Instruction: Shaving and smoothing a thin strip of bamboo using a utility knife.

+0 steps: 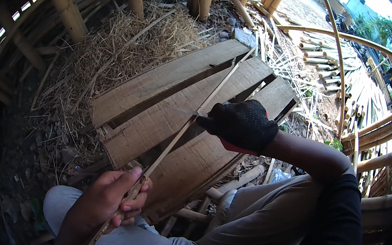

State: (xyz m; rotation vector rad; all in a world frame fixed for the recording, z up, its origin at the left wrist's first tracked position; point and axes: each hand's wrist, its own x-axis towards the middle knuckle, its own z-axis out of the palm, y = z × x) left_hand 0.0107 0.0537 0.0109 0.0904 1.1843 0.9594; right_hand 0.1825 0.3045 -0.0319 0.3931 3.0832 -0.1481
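A long, thin bamboo strip (172, 145) runs slantwise from the lower left up across a slatted wooden bench (182, 92). My bare left hand (119, 195) is wrapped round its near part, above my left knee. My right hand (240, 124), in a black glove, is closed at the middle of the strip, over the bench. From its fingertips a thin, blurred blade (182, 110) juts left across the strip; it looks like a knife, its handle hidden in the glove. The strip's far end reaches past the bench's far edge.
Dry straw and shavings (142, 41) lie heaped behind the bench. Upright bamboo posts (69, 15) stand at the back. Cut bamboo poles (317, 53) are piled at the right, behind a curved bamboo rail (383, 136). My legs (265, 207) flank the bench's near side.
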